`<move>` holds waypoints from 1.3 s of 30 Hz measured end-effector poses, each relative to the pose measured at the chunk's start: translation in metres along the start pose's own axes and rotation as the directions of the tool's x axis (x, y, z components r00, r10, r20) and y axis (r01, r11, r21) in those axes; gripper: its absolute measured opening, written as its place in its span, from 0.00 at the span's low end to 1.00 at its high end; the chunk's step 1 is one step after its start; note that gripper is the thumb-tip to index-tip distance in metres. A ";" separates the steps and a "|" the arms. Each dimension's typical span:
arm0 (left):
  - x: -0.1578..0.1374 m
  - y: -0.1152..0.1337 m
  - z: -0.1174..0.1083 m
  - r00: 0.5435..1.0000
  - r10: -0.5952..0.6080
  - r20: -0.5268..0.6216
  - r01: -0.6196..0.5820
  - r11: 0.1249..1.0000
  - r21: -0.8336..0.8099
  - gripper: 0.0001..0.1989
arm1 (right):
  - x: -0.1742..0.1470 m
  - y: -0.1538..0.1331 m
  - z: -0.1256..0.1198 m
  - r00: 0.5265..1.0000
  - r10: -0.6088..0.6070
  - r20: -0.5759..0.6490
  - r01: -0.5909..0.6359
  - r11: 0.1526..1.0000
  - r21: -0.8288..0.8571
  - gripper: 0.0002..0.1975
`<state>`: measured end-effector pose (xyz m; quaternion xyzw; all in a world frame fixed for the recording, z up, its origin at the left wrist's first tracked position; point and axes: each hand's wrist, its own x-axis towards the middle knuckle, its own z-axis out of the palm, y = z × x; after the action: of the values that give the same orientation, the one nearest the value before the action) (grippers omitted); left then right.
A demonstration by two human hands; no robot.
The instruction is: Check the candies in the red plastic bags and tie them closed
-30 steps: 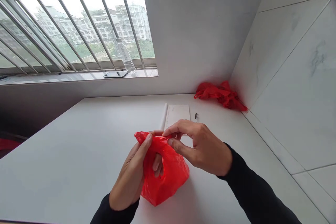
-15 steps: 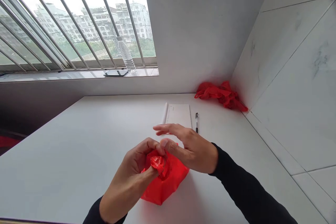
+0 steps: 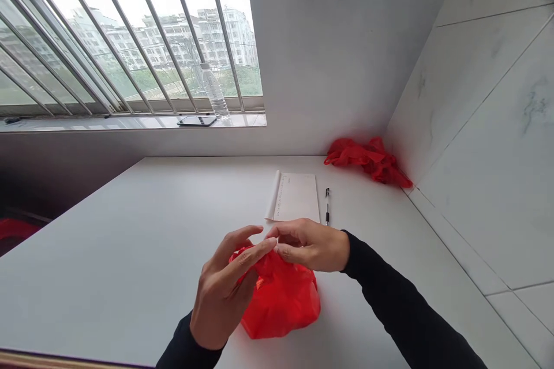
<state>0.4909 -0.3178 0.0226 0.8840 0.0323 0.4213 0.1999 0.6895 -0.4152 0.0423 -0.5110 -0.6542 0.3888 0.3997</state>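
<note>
A bulging red plastic bag [image 3: 283, 302] stands on the white table, gathered at its top. My left hand [image 3: 227, 285] is at the left of the gathered top, its thumb and fingers bent around the plastic, with one fingertip meeting my right hand. From the other side, my right hand [image 3: 314, 245] pinches the top of the bag between thumb and fingers. What the bag contains is hidden, and the pinched plastic is mostly covered by my fingers.
Just beyond my hands lie a notepad [image 3: 298, 196] and a pen [image 3: 328, 206]. A crumpled heap of red bags [image 3: 367, 158] rests in the back right corner. On the windowsill are a phone [image 3: 197, 121] and a clear bottle [image 3: 215, 92]. A tiled wall [image 3: 489, 144] bounds the right side.
My right hand has gone from raised, outstretched fingers to a pinch on the bag's top. My left hand has turned, and its thumb has come out of the twisted plastic loop.
</note>
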 end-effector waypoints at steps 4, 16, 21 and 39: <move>-0.002 -0.002 -0.001 0.999 -0.045 -0.010 0.045 0.999 0.004 0.28 | 0.001 0.001 0.000 0.984 -0.014 -0.179 0.004 0.998 -0.059 0.06; -0.041 0.007 0.007 0.997 -0.076 0.025 0.071 0.986 0.151 0.21 | 0.019 0.040 -0.009 0.905 0.104 -0.413 -0.183 0.971 -0.156 0.05; -0.066 0.011 0.009 0.984 -0.179 0.020 0.174 0.974 0.142 0.13 | 0.027 0.081 -0.023 0.840 0.207 -0.502 -0.331 0.928 -0.171 0.05; -0.065 0.027 0.053 0.885 -0.415 0.210 0.418 0.908 0.031 0.43 | -0.013 0.070 -0.048 0.792 0.179 -0.583 -0.291 0.951 -0.103 0.22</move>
<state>0.4863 -0.3749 -0.0442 0.8948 0.1964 0.2721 0.2945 0.7606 -0.4109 -0.0056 -0.7160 -0.4704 0.2026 0.4744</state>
